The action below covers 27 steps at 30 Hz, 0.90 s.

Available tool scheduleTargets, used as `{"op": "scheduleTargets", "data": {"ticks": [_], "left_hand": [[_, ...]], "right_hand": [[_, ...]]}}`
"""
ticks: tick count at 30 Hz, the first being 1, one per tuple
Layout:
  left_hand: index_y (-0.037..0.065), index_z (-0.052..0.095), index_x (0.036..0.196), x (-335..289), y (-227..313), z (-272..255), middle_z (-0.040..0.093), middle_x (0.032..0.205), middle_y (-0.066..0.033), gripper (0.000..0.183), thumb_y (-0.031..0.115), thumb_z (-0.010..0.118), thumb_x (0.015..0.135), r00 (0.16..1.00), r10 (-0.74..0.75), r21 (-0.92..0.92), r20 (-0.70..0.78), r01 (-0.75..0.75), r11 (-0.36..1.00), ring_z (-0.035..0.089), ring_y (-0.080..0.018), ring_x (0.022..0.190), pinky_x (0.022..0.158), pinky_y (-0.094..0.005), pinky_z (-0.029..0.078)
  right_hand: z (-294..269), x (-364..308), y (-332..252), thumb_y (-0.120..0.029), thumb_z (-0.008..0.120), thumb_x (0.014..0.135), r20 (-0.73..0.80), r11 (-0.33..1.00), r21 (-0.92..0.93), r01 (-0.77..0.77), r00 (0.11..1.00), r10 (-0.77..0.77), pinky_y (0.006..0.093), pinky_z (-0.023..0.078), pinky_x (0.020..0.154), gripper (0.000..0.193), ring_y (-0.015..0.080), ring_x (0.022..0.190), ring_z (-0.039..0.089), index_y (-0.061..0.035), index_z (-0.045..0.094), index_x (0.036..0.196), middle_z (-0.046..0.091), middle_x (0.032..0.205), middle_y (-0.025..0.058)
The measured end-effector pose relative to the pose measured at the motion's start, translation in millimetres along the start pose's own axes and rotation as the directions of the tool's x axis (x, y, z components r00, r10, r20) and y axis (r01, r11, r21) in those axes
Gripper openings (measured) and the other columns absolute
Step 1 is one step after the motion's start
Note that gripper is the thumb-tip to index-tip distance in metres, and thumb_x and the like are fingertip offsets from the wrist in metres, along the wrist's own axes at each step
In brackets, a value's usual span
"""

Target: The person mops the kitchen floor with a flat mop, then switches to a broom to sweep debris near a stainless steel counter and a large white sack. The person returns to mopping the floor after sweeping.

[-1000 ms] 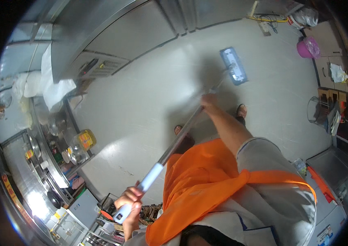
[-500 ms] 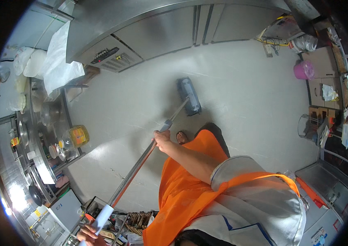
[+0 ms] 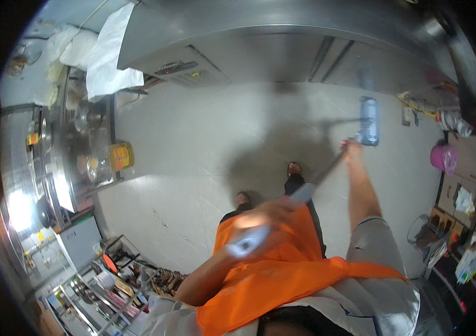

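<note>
A long-handled floor brush [image 3: 369, 120] slants across in front of me, its blue-grey head down on the floor at the far right, near the steel cabinets. Close to that head, my right hand [image 3: 351, 150] is wrapped round the lower part of the handle, its arm stretched out. Against my orange apron [image 3: 282, 246], my left hand [image 3: 266, 215] grips the pale upper end of the handle; motion blurs its fingers somewhat. Both my feet in sandals stand on the grey floor [image 3: 193, 134] beneath the handle.
Steel cabinets [image 3: 260, 59] run along the far side. On the left, a metal rack [image 3: 115, 126] holds a yellow oil jug [image 3: 121, 155]. A pink bin [image 3: 444, 158] stands at the right beside cables and a wire basket [image 3: 424, 232]. Crowded shelves [image 3: 109, 291] fill the near left.
The brush head has moved right across the floor. My right hand went right with it, and my left hand came from the lower left to my apron. My view has shifted too.
</note>
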<state>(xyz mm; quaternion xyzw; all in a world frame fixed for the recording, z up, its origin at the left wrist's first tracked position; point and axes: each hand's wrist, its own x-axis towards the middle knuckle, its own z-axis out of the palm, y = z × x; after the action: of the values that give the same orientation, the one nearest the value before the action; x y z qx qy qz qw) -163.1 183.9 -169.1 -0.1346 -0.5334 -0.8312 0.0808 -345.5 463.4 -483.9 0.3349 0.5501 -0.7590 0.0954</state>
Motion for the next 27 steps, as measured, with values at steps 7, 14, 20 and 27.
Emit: {"op": "scheduleTargets", "data": {"ticks": [7, 14, 20, 27], "left_hand": [[0.003, 0.055, 0.077, 2, -2, -38, 0.058, 0.079, -0.0075, 0.009, 0.001, 0.058, 0.084, 0.975, -0.145, -0.019, -0.171, 0.144, 0.989, 0.057, -0.0262, 0.086, 0.103, -0.0514, 0.034], [0.009, 0.054, 0.074, -63, 92, -105, 0.053, 0.071, -0.0038, 0.017, 0.015, 0.064, 0.086, 0.854, -0.25, 0.139, -0.457, 0.346, 0.928, 0.054, -0.0224, 0.085, 0.104, -0.0544, 0.033], [0.007, 0.05, 0.07, -123, 155, -146, 0.055, 0.07, -0.0046, 0.026, 0.019, 0.068, 0.084, 0.763, -0.164, 0.146, -0.625, 0.321, 0.936, 0.057, -0.0231, 0.083, 0.103, -0.056, 0.034], [0.009, 0.051, 0.073, -184, 216, -149, 0.051, 0.067, -0.0026, 0.021, 0.02, 0.066, 0.084, 0.631, -0.087, 0.166, -0.771, 0.332, 0.929, 0.054, -0.0198, 0.082, 0.105, -0.0565, 0.031]], "right_hand": [[28, 69, 14, -0.007, 0.054, 0.087, -0.23, 0.915, -0.262, -0.309, 0.94, 0.251, 0.0367, 0.046, 0.051, 0.013, 0.0224, 0.059, 0.054, -0.0016, 0.05, 0.098, 0.053, 0.072, 0.0114], [155, -19, 93, -0.014, 0.05, 0.087, -0.247, 0.876, -0.386, -0.29, 0.947, 0.204, 0.0357, 0.041, 0.049, 0.009, 0.0196, 0.058, 0.051, -0.0093, 0.052, 0.094, 0.051, 0.07, 0.0056], [228, -80, 151, -0.017, 0.053, 0.084, 0.194, 0.29, -0.944, 0.158, 0.976, 0.101, 0.0358, 0.044, 0.051, 0.01, 0.0186, 0.065, 0.058, -0.0109, 0.061, 0.086, 0.059, 0.071, 0.0051], [272, -137, 231, -0.021, 0.056, 0.082, 0.567, -0.701, -0.363, 0.614, 0.743, 0.356, 0.0363, 0.048, 0.056, 0.018, 0.0193, 0.072, 0.065, -0.0131, 0.071, 0.076, 0.069, 0.078, 0.0044]]}}
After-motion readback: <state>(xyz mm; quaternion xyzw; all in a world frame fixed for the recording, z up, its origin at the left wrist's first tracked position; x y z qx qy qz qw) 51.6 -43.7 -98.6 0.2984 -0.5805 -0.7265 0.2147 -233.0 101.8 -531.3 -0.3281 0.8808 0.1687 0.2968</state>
